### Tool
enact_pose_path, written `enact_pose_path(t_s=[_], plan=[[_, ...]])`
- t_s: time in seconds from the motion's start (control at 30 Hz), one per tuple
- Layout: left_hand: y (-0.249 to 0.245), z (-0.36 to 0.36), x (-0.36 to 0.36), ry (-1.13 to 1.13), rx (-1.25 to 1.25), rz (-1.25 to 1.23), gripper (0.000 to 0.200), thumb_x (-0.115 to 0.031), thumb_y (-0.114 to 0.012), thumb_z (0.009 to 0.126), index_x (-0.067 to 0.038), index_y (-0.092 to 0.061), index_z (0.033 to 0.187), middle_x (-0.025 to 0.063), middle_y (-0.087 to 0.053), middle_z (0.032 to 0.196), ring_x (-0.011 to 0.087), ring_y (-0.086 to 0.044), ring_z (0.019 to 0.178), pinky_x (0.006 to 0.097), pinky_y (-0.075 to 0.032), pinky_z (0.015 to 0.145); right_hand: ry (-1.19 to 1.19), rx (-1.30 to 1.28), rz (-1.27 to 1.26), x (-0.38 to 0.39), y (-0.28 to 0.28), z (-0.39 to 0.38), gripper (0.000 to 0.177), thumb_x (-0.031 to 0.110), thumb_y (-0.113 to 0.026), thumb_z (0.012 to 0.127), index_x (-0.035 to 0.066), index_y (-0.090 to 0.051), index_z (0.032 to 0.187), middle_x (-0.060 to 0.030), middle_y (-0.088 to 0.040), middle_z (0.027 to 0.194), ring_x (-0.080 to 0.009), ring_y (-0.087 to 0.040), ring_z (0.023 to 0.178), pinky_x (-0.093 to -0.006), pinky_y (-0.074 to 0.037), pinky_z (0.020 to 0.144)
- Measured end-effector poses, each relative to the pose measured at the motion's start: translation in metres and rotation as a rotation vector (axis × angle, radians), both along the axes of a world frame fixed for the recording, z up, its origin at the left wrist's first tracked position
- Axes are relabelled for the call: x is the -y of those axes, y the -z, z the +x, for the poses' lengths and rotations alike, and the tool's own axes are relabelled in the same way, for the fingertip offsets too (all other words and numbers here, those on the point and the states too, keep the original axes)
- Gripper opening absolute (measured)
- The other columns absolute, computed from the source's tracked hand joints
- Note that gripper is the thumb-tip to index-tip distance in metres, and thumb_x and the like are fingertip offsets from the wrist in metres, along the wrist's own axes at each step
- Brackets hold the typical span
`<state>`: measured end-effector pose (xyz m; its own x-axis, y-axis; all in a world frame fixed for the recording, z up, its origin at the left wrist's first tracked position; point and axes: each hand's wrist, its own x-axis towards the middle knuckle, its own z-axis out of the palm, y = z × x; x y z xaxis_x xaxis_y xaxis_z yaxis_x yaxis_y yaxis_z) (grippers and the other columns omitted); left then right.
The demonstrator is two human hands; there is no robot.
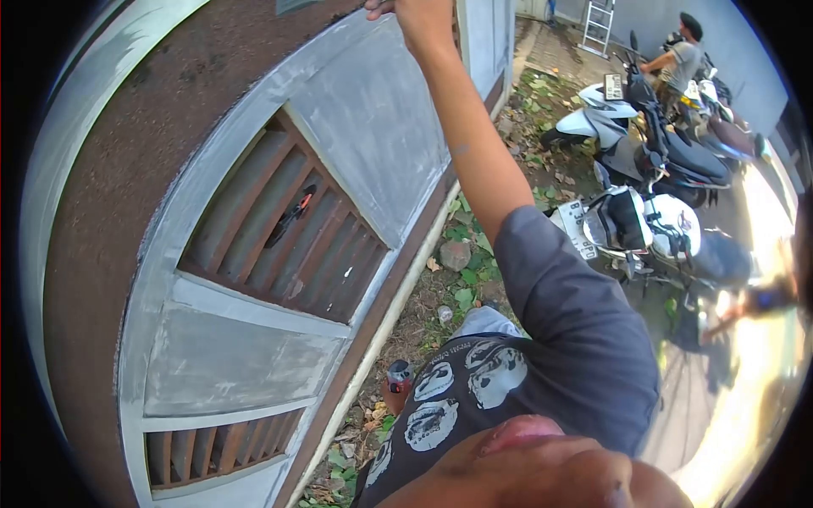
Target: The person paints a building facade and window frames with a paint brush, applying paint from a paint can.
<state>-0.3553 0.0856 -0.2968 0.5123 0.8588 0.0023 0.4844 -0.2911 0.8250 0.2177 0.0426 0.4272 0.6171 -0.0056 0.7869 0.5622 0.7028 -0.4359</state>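
Note:
My right arm reaches up along the wall, and my right hand (415, 15) is at the top edge of the view, partly cut off. Its visible fingers are bent together near the upper edge of a grey wall panel (368, 110); what they hold is not clear. Low beside my dark printed shirt (474, 381), my left hand (395, 400) is closed around a small clear-looking container (400, 372) with dark and red parts. My shirt hides some of that hand.
Brown slatted vents (288, 220) sit between the grey panels. Several motorcycles (627, 224) stand at the right, with a person (682, 63) beside them. A ladder (597, 27) leans at the back. Leaves and a stone (455, 255) lie along the wall's foot.

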Motion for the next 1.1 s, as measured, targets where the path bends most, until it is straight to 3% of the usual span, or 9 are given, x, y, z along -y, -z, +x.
enact_pose_path(t_s=[0.07, 0.23, 0.3, 0.5, 0.6, 0.7, 0.83, 0.97, 1.1], plan=[[0.004, -0.007, -0.008, 0.017, -0.193, -0.036, 0.072, -0.034, -0.096, 0.067, 0.002, -0.064, 0.121, 0.021, -0.067, 0.104, 0.0375, -0.067, 0.09, 0.0442, -0.054, 0.075, -0.028, 0.022, 0.002, 0.001, 0.002, 0.0, 0.027, 0.029, -0.057, 0.109, 0.003, -0.064, 0.106, -0.0072, -0.065, 0.067, -0.0135, -0.063, 0.051, -0.0268, -0.052, 0.043], [-0.006, -0.008, -0.015, 0.077, -0.084, -0.032, 0.072, -0.029, -0.097, 0.066, 0.003, -0.064, 0.122, 0.0203, -0.068, 0.104, 0.0358, -0.067, 0.091, 0.0449, -0.055, 0.075, -0.003, 0.013, -0.017, 0.016, 0.0, 0.0, 0.028, 0.029, -0.056, 0.109, 0.003, -0.064, 0.106, -0.0068, -0.065, 0.067, -0.0134, -0.062, 0.05, -0.0266, -0.052, 0.043], [-0.01, -0.007, -0.012, -0.061, 0.038, -0.244, 0.076, -0.026, -0.097, 0.064, 0.002, -0.063, 0.126, 0.02, -0.068, 0.106, 0.0375, -0.067, 0.094, 0.0453, -0.055, 0.079, 0.013, 0.025, -0.013, 0.022, 0.0, -0.002, 0.028, 0.03, -0.056, 0.109, 0.003, -0.064, 0.106, -0.007, -0.065, 0.068, -0.0132, -0.063, 0.051, -0.0261, -0.052, 0.044], [-0.047, -0.006, -0.016, 0.013, -0.252, 0.013, 0.076, -0.021, -0.098, 0.061, 0.0, -0.064, 0.126, 0.0176, -0.067, 0.112, 0.0361, -0.066, 0.097, 0.0455, -0.054, 0.087, 0.095, -0.011, -0.006, 0.023, -0.001, -0.008, 0.031, 0.033, -0.058, 0.108, 0.003, -0.064, 0.107, -0.0062, -0.065, 0.07, -0.0132, -0.063, 0.054, -0.0259, -0.052, 0.044], [-0.024, -0.009, -0.021, -0.005, -0.198, -0.17, 0.073, -0.021, -0.098, 0.061, 0.0, -0.065, 0.123, 0.016, -0.066, 0.112, 0.0353, -0.066, 0.097, 0.0452, -0.054, 0.086, 0.075, 0.01, 0.007, 0.015, -0.003, -0.004, 0.03, 0.035, -0.059, 0.107, 0.005, -0.064, 0.108, -0.0047, -0.064, 0.07, -0.0125, -0.063, 0.055, -0.0245, -0.052, 0.043], [-0.045, -0.006, -0.007, -0.081, -0.173, -0.102, 0.072, -0.021, -0.098, 0.06, -0.002, -0.066, 0.122, 0.015, -0.067, 0.108, 0.0337, -0.067, 0.098, 0.0445, -0.054, 0.086, 0.069, 0.059, 0.028, -0.001, -0.015, -0.014, 0.03, 0.036, -0.06, 0.107, 0.006, -0.064, 0.11, -0.0035, -0.064, 0.072, -0.0116, -0.063, 0.057, -0.024, -0.051, 0.043], [-0.079, -0.004, 0.01, -0.153, -0.192, -0.153, 0.073, -0.02, -0.099, 0.061, -0.002, -0.067, 0.124, 0.0157, -0.068, 0.112, 0.0327, -0.069, 0.102, 0.0425, -0.055, 0.087, -0.034, 0.06, 0.065, -0.032, -0.048, -0.057, 0.034, 0.037, -0.062, 0.106, 0.004, -0.065, 0.112, -0.0039, -0.066, 0.074, -0.0121, -0.065, 0.059, -0.0242, -0.052, 0.044], [-0.047, -0.024, 0.014, -0.19, -0.205, -0.07, 0.078, -0.021, -0.099, 0.061, -0.002, -0.064, 0.128, 0.0159, -0.069, 0.114, 0.032, -0.069, 0.103, 0.0414, -0.056, 0.089, -0.252, 0.157, 0.043, -0.076, -0.079, -0.096, 0.036, 0.037, -0.064, 0.104, 0.001, -0.066, 0.112, -0.0067, -0.068, 0.076, -0.0129, -0.067, 0.061, -0.024, -0.053, 0.044], [-0.059, -0.036, 0.026, -0.201, -0.157, -0.335, 0.084, -0.023, -0.099, 0.062, -0.004, -0.061, 0.134, 0.0167, -0.068, 0.118, 0.0334, -0.069, 0.105, 0.0427, -0.056, 0.091, -0.389, 0.216, 0.072, -0.121, -0.092, -0.158, 0.035, 0.034, -0.065, 0.104, 0.001, -0.065, 0.113, -0.0076, -0.067, 0.075, -0.0133, -0.066, 0.06, -0.0241, -0.053, 0.043]])
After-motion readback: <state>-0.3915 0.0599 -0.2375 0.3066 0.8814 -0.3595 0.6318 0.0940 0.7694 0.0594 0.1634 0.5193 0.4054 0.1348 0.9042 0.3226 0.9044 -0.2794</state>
